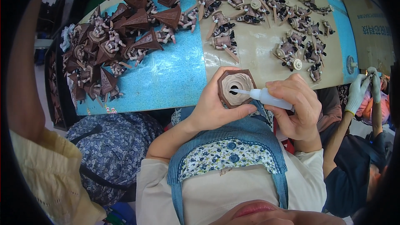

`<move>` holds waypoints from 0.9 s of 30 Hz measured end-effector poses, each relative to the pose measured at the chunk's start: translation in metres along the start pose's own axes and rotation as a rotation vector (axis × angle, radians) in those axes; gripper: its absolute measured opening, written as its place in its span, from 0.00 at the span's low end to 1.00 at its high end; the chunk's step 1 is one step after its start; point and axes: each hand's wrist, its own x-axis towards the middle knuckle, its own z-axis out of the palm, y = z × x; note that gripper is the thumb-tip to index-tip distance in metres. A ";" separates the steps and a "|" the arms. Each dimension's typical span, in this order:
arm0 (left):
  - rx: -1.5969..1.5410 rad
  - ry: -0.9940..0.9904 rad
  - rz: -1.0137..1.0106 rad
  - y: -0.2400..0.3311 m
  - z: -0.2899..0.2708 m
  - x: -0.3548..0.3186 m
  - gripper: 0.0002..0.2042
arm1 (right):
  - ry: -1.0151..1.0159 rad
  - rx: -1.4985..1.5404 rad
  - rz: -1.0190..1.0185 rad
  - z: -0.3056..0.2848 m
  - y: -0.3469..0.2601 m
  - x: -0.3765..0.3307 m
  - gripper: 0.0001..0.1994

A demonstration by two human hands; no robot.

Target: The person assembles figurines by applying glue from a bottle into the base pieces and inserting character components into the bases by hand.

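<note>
In my left hand (214,106) I hold a brown hexagonal figurine base (226,84) by its sides, its pale hollow facing up with a dark hole in the middle. My right hand (298,104) grips a small white squeeze bottle (273,99), tilted with its thin nozzle pointing left. The nozzle's tip reaches into the hollow, at the dark hole. Both hands are above the near edge of the table.
A heap of brown figurines with pointed tops (135,21) covers the table's left side on a blue mat (175,75). Several smaller figurines (223,41) lie on the tan mat (258,62). To the right, a co-worker's gloved hands (356,93) are raised; another person's sleeve (54,175) is at left.
</note>
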 end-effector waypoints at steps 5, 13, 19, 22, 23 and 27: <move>0.050 0.046 -0.064 0.005 -0.005 -0.003 0.33 | 0.158 0.450 0.379 0.009 0.025 -0.029 0.14; 1.020 0.179 0.107 0.021 -0.013 -0.012 0.36 | 0.306 0.905 0.603 0.040 0.074 -0.035 0.20; 0.885 0.215 0.373 0.022 -0.033 -0.012 0.38 | 0.361 0.516 0.491 0.058 0.100 -0.001 0.17; 0.702 0.224 0.404 0.015 -0.035 -0.016 0.38 | 0.329 0.204 0.473 0.067 0.112 0.013 0.17; 0.707 0.265 0.413 0.012 -0.034 -0.015 0.38 | 0.317 0.057 0.479 0.070 0.113 0.015 0.17; 0.798 0.377 0.492 0.006 -0.039 -0.014 0.35 | 0.285 0.012 0.508 0.073 0.114 0.011 0.19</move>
